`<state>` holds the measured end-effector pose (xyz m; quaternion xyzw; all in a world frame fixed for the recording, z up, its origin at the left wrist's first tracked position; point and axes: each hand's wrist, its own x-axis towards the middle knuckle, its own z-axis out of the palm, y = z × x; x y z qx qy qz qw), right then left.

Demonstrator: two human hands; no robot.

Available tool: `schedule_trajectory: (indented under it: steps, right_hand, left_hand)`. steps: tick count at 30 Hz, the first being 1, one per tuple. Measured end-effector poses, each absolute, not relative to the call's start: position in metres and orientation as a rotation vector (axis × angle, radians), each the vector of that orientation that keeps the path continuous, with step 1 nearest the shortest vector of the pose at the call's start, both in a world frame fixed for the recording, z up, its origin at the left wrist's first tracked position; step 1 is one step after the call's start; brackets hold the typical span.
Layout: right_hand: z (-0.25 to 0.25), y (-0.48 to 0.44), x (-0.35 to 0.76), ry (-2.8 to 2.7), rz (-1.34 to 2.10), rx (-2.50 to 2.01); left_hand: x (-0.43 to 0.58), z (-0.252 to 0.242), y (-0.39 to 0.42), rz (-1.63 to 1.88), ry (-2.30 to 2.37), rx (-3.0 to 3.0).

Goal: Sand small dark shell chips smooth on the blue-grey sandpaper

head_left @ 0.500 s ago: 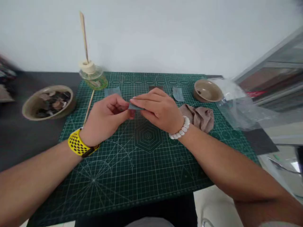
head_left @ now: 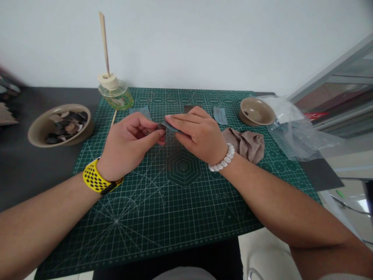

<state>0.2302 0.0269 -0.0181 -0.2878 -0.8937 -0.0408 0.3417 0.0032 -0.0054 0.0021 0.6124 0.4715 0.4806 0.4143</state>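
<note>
My left hand (head_left: 128,140), with a yellow perforated strap at its wrist, pinches a small dark piece (head_left: 161,126) between thumb and fingers. Its kind is hard to make out, as the fingertips cover most of it. My right hand (head_left: 199,134), wearing a white bead bracelet, has its fingers closed over a folded grey sheet that looks like sandpaper (head_left: 170,126). The sheet's left edge meets the dark piece. Both hands are raised over the green cutting mat (head_left: 140,229). Similar grey-blue sheets (head_left: 220,116) and a brown sheet (head_left: 190,109) lie behind them.
A bowl of dark and brown pieces (head_left: 35,132) stands at left, near a reed diffuser bottle (head_left: 116,95) and a thin stick (head_left: 114,118). To the right are a crumpled brown cloth (head_left: 247,144), a second bowl (head_left: 258,116) with a small dark bit inside, and a clear plastic bag (head_left: 300,136).
The grey sheet in my right hand has shifted slightly right and tilted, so the dark piece in my left fingers now shows. My left hand has barely moved.
</note>
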Motion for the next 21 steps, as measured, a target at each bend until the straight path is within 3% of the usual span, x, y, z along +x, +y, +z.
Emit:
schedule_trajectory:
  steps: [8,21]
  right_hand:
    - [-0.0172,0.0222,0.2237,-2.299,-0.148,-0.539]
    - [-0.0180,0.0256,0.2265,-2.278,-0.053,-0.678]
  left_hand:
    - [-0.0013,-0.0024,-0.0028,1.177,1.148,1.596]
    - [-0.0017,-0.0049,0.0011,1.211,1.138,1.611]
